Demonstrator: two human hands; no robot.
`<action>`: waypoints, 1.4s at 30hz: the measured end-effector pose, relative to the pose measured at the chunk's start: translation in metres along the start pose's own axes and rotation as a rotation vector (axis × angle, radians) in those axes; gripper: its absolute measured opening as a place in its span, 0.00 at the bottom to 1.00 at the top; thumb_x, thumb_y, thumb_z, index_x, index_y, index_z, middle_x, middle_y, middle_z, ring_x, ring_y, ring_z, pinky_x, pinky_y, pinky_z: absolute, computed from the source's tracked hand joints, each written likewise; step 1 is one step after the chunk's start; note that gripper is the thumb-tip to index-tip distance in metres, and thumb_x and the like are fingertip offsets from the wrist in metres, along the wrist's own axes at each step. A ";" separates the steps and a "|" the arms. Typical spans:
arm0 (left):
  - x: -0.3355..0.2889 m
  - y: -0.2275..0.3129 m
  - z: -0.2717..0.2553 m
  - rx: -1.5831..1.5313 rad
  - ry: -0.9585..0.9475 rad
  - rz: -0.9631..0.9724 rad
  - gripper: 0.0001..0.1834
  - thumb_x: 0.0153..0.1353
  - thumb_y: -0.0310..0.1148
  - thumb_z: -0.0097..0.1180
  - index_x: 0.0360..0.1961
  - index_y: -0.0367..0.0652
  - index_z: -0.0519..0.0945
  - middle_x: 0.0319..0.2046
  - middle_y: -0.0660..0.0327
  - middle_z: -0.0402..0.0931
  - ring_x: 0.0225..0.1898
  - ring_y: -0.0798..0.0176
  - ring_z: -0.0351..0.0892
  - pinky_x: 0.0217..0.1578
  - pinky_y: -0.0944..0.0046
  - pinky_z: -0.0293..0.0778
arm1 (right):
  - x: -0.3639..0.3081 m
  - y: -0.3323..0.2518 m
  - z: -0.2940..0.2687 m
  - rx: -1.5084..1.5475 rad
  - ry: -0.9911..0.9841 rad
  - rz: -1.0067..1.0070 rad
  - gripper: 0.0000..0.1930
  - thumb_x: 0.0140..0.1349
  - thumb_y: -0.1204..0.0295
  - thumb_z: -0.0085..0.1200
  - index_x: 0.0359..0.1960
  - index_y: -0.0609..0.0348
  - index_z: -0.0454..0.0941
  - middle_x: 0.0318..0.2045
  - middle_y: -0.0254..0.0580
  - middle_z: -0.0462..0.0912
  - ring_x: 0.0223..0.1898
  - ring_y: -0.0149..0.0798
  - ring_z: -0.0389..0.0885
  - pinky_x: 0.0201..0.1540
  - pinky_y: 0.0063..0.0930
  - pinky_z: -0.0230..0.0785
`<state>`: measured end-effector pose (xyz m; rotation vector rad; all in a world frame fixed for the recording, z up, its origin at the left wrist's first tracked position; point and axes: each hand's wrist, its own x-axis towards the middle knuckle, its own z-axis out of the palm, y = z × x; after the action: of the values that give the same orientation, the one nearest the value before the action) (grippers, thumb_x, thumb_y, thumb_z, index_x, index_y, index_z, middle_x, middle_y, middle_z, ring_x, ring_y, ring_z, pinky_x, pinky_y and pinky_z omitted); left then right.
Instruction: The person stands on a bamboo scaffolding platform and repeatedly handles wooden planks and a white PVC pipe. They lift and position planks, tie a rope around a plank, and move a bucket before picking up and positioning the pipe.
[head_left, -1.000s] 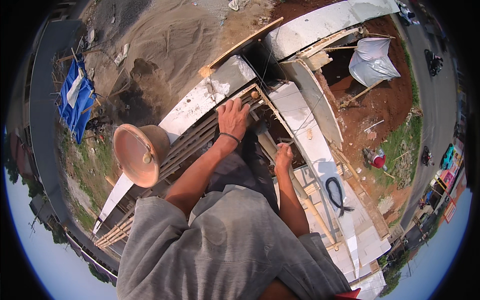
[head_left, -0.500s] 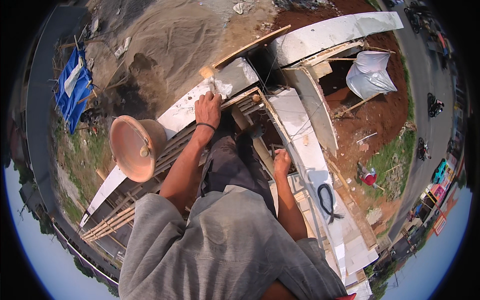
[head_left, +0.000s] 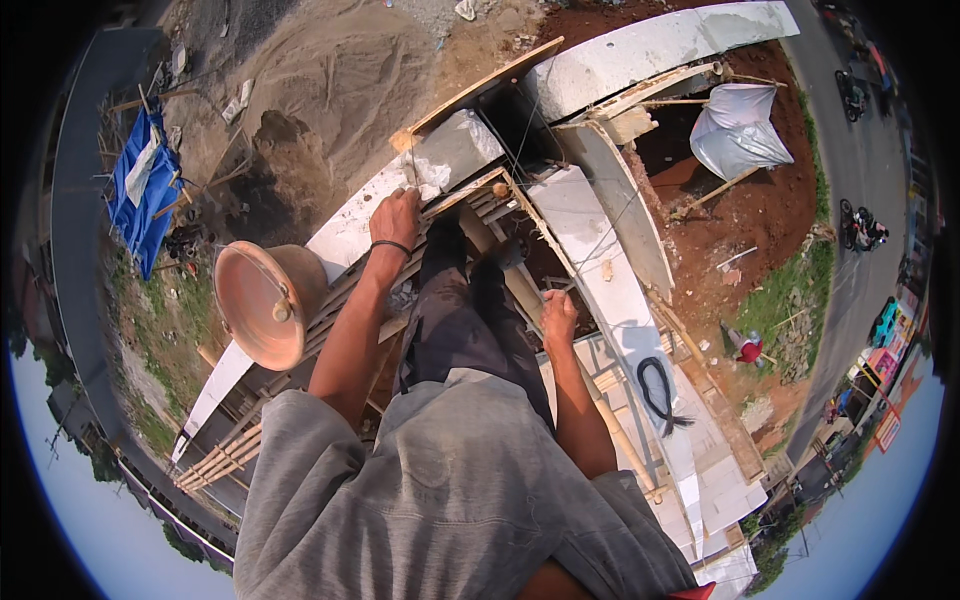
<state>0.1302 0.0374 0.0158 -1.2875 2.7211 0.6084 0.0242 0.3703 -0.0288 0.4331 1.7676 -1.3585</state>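
My left hand [head_left: 396, 218] rests at the top of a white block wall [head_left: 345, 222], its fingers curled down beside a thin upright piece of wire or rod [head_left: 414, 172]. What its fingertips hold is hidden. A crumpled whitish lump [head_left: 432, 175] lies on the wall just ahead of it. My right hand [head_left: 559, 320] is closed in a loose fist over the gap between the walls, near the right-hand white wall [head_left: 590, 235]. Anything inside that fist is too small to name. A terracotta-coloured bucket [head_left: 305, 275] stands on the left wall beside my left forearm.
A loop of black wire [head_left: 655, 392] lies on the right wall. Bamboo poles [head_left: 225, 455] and boards are beneath me. Thin strings cross the dark column opening [head_left: 515, 115]. Far below are a sand heap [head_left: 350, 90], a blue tarp [head_left: 140, 190], a crouching person [head_left: 745, 347] and a road.
The whole scene has shifted a little to the left as my head moved. My left hand stays at the wall top and my right stays closed. Motorbikes have moved along the road.
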 end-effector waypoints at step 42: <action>-0.048 -0.029 0.085 -1.051 -0.274 -0.345 0.16 0.72 0.43 0.47 0.43 0.41 0.79 0.31 0.71 0.73 0.34 0.75 0.67 0.37 0.71 0.65 | 0.047 0.017 0.230 0.249 -0.191 0.014 0.21 0.74 0.55 0.39 0.28 0.57 0.72 0.26 0.30 0.74 0.31 0.27 0.68 0.37 0.26 0.63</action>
<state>0.1748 0.0884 -0.0609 -1.5689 1.8411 2.1031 0.1022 0.1562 -0.0889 0.4328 1.4443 -1.5632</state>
